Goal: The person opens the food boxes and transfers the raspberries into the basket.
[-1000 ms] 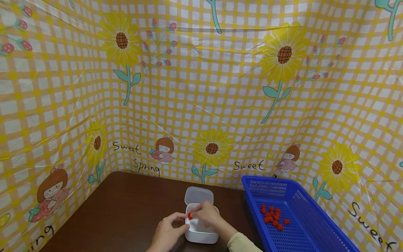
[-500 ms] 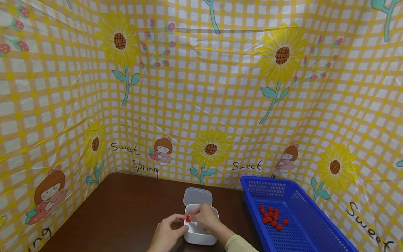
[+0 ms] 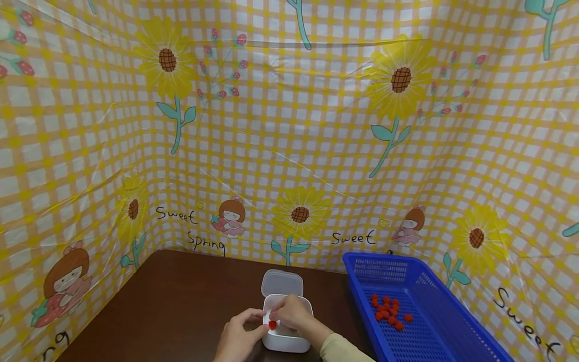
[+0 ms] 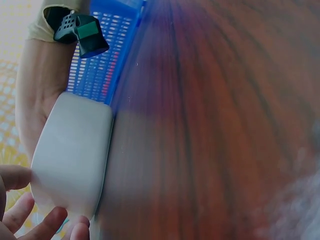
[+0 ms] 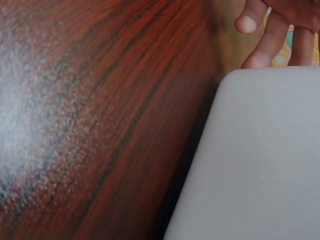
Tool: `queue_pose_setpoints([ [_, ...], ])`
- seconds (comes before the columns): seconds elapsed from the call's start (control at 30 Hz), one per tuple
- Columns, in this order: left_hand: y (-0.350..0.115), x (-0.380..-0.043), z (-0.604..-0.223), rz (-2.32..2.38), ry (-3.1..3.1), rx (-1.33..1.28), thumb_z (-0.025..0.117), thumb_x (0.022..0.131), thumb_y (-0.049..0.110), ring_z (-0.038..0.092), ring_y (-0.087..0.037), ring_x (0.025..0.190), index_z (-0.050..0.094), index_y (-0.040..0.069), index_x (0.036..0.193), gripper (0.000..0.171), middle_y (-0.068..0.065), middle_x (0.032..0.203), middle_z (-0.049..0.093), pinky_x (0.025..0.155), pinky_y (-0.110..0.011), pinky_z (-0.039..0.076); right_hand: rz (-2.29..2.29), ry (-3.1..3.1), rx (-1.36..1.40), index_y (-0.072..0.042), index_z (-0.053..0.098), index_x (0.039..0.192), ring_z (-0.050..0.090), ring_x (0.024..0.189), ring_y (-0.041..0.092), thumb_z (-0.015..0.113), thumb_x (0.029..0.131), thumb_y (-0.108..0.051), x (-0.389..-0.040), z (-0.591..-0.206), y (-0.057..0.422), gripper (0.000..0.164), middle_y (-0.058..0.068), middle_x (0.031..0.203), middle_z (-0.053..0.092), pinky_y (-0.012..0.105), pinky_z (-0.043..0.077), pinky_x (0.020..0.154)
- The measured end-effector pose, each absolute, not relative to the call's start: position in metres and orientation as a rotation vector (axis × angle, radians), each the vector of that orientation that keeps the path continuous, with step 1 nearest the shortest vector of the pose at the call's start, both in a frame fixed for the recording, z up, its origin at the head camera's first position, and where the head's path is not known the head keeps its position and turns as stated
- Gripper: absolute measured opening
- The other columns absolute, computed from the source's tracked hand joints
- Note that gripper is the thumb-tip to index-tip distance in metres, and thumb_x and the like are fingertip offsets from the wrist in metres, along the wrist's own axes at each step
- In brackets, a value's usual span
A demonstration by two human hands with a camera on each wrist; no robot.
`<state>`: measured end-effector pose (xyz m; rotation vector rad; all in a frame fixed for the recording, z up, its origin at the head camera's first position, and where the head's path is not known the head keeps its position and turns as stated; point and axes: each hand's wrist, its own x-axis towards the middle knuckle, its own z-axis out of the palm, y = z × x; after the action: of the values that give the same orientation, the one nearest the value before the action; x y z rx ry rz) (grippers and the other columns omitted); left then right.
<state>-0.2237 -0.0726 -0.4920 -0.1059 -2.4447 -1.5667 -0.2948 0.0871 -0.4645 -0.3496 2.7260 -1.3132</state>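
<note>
A white rounded food container (image 3: 287, 344) stands on the table with its translucent lid (image 3: 282, 283) flipped back behind it. My left hand (image 3: 238, 334) touches its left side, thumb and index finger apart at the rim. In the left wrist view the spread fingers (image 4: 50, 224) lie against the container's end. Over the opening, my right hand (image 3: 293, 312) reaches in with curled fingers. A small red ball (image 3: 273, 325) shows at its fingertips, near the left inner wall. Whether those fingers grip the ball cannot be made out, and the hand covers much of the interior.
On the right stands a blue perforated basket (image 3: 429, 322) with several red balls (image 3: 384, 309) gathered in its left part. Dark brown tabletop (image 3: 194, 291) spans the left side. A checked, flower-printed cloth (image 3: 253, 151) encloses the back and sides.
The red ball has shifted toward the near side of the container, and the right fingertips have moved slightly nearer too. The left hand stays at the rim. The whole view has drifted slightly left.
</note>
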Motion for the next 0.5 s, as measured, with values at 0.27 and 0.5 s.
queue_pose_setpoints([
  [0.27,-0.0733,-0.2228,-0.4920,-1.561,-2.460,-0.077,0.080,0.081,0.029,0.067,-0.022,0.095,0.075,0.021,0.107,0.027,0.003,0.097,0.075,0.074,-0.039,0.047,-1.319,2.684,-0.361,0.001,0.075,0.074,0.039,0.053,0.009,0.077,0.076,-0.004,-0.2924,-0.4639,0.0854,0.006,-0.003,0.063,0.059,0.021,0.027,0.045],
  [0.5,-0.0719,-0.2221,-0.4904,-1.575,-2.454,-0.086,0.080,0.082,0.029,0.068,-0.023,0.096,0.075,0.021,0.108,0.028,0.004,0.098,0.075,0.075,-0.040,0.048,-1.329,2.601,-0.321,-0.002,0.070,0.065,0.022,0.041,0.002,0.081,0.075,-0.009,-0.2971,-0.4644,0.0875,0.017,-0.013,0.046,0.032,0.019,0.020,0.039],
])
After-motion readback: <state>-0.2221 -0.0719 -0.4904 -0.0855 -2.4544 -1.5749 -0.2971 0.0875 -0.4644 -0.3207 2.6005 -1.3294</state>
